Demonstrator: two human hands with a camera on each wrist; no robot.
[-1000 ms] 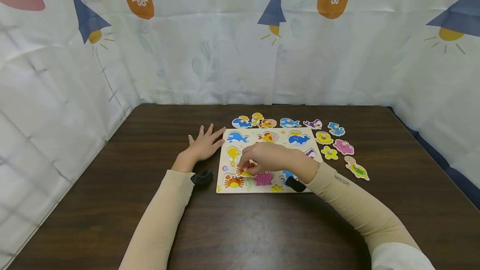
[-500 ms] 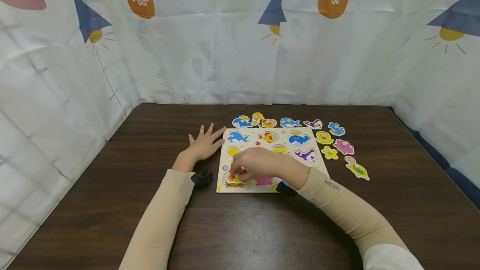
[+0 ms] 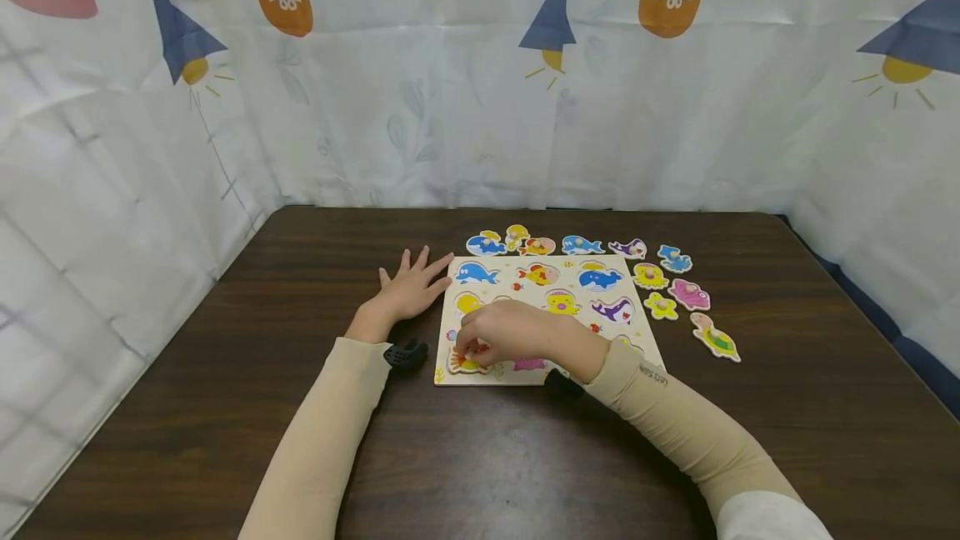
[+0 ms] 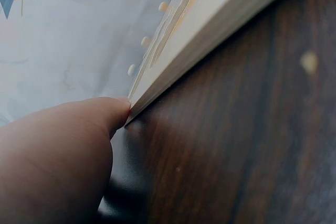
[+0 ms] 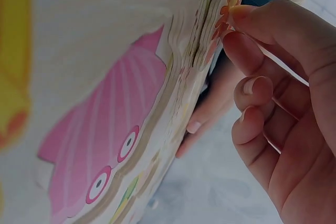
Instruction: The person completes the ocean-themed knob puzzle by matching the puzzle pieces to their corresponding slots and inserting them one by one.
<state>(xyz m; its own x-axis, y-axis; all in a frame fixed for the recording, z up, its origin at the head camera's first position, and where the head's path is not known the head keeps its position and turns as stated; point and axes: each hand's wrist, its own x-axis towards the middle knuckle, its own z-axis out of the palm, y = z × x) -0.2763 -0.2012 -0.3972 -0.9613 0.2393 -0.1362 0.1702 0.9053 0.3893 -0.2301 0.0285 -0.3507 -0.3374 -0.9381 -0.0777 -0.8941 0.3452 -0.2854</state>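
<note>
My right hand pinches an orange crab puzzle piece over the board's near left corner. In the right wrist view, thumb and index fingertip meet at the crab's face while the other fingers curl loosely. The crab overlaps its matching recess, and my fingers hide part of it. Beneath lies a pale wooden puzzle board with sea-animal pictures in its recesses; a pink shell picture shows close to the right hand. My left hand rests palm down with fingers spread, fingertips at the board's left edge.
Loose knobbed pieces lie along the board's far side, including a blue whale and a fish. To its right are a yellow octopus, a pink shell piece, a star and a turtle. A printed curtain surrounds the table.
My right hand has moved left and slightly toward me with the crab piece, from beside the crab recess to over it. The left hand has stayed in place.
</note>
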